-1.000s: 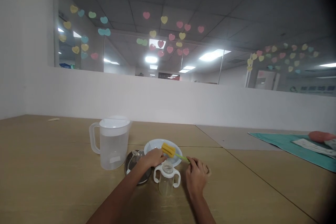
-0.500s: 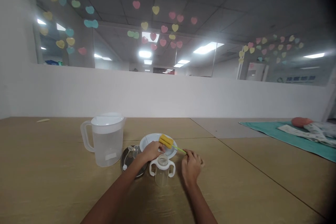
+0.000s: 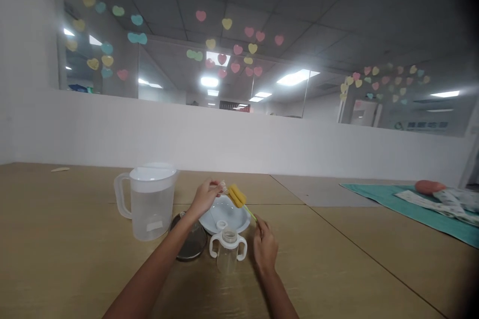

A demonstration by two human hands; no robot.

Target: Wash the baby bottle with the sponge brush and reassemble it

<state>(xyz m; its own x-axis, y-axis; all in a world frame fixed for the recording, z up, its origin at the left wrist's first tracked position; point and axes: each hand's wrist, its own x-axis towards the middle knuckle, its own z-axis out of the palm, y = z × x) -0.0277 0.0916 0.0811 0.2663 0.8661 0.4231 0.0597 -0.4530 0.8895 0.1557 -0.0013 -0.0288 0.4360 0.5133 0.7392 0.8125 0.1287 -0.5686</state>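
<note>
My right hand (image 3: 266, 245) is closed around the thin green handle of a bottle brush with a yellow sponge head (image 3: 237, 196). My left hand (image 3: 205, 196) pinches a small clear piece (image 3: 223, 187), its exact kind too small to tell, close beside the sponge. Both are above a white bowl (image 3: 241, 222). A white ring (image 3: 222, 225) shows at the bowl's near side. In front stands an uncapped clear baby bottle (image 3: 227, 257) with two white handles, upright between my forearms. My left forearm partly covers a dark round metal tray (image 3: 194, 246).
A clear water pitcher (image 3: 151, 209) with a white top stands at the left. Far right, a green cloth (image 3: 377, 197) bears patterned fabric and a reddish rounded thing (image 3: 429, 187). A white wall (image 3: 224, 139) with windows runs behind the table.
My left hand has risen from the bowl, moving left, and the clear piece now shows in its fingers. My right hand and the brush have shifted slightly left; the sponge is tilted more steeply.
</note>
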